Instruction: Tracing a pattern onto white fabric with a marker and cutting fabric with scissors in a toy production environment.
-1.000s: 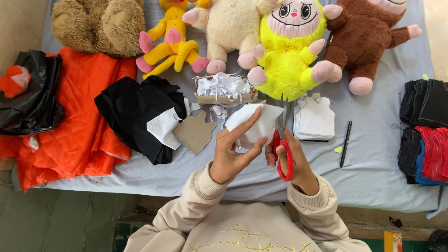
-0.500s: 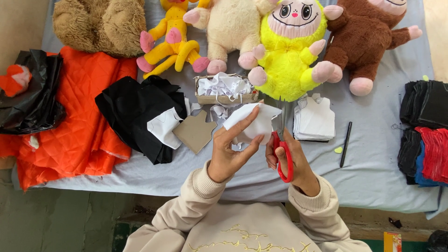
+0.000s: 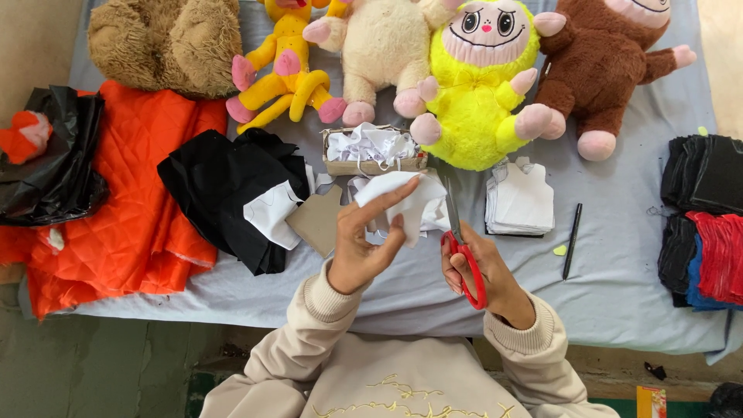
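Observation:
My left hand point(image 3: 365, 244) pinches a piece of white fabric point(image 3: 406, 203) and holds it up above the grey table cover point(image 3: 619, 255). My right hand point(image 3: 481, 267) grips red-handled scissors point(image 3: 463, 249), whose blades point up along the fabric's right edge. Both hands are just in front of a small cardboard box point(image 3: 374, 151) filled with white scraps. A tan cardboard pattern piece point(image 3: 317, 220) lies left of my left hand.
A stack of cut white pieces point(image 3: 520, 200) and a black pen point(image 3: 572, 240) lie to the right. Black cloth point(image 3: 232, 186), orange quilted fabric point(image 3: 131, 209) and a black bag point(image 3: 54, 170) lie left. Several plush toys point(image 3: 480, 85) line the back. Folded black, red and blue fabric point(image 3: 708, 224) sits far right.
The white fabric has turned slightly in my left hand, and the fingers have shifted along it. The scissors stay at its right edge.

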